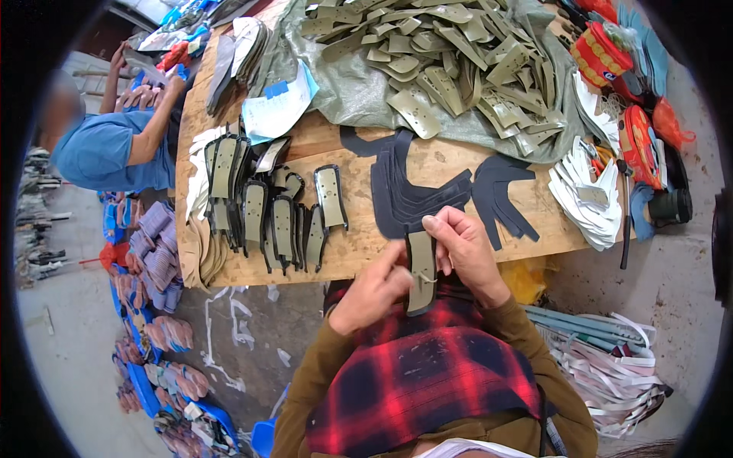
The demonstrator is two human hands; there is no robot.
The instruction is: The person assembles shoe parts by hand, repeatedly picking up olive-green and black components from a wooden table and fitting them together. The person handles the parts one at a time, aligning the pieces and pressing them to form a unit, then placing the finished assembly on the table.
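Observation:
Over my lap is an olive plate with a black edge [422, 263], held upright by its top end. My right hand [469, 256] pinches it between thumb and fingers. Close to its left side, my left hand [372, 288] has curled fingers, slightly blurred; what they hold, if anything, is hidden. A small pale strand or tab shows on the plate's lower part. Ahead on the table lie stacked black curved sheets [393, 195]. To their left are several similar olive plates with black edges [284, 229], some overlapping.
A large heap of bare olive plates [458, 46] covers a grey-green sheet [343, 91] at the back. More black cut pieces [500, 195] and white pieces [584, 191] lie right on the wooden table [321, 141]. A co-worker [114, 149] stands at the left. Bundled straps [603, 374] sit lower right.

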